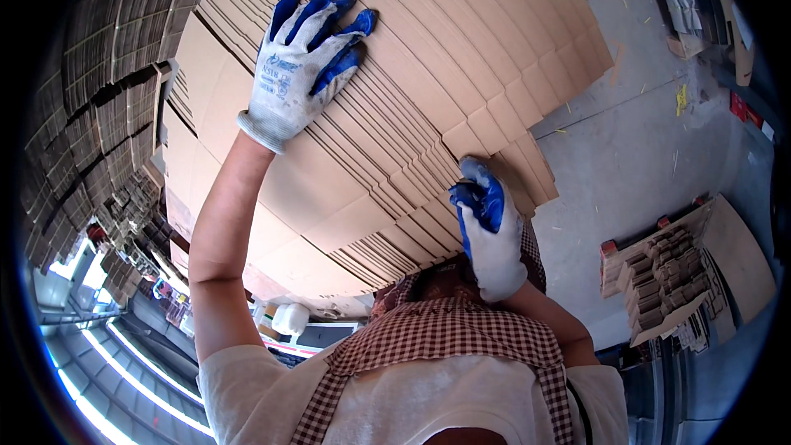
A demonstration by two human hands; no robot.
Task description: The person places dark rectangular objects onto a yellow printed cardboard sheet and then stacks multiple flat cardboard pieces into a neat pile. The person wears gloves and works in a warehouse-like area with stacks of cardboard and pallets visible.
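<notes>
Cardboard stack (395,107) | left hand (305,58) flat on top, grip open | right hand (490,235) clasps stack's near edge

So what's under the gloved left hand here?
The left hand lies flat on a bundle of flattened cardboard sheets, whose layered edges the right hand grips. What lies beneath the bundle is covered.

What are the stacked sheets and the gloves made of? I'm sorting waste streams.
Stacked sheets: apparently corrugated cardboard, matte brown, with layered edges showing. Gloves on the left hand and right hand: seemingly white knit fabric with a blue, probably rubbery, coating on the fingers.
</notes>
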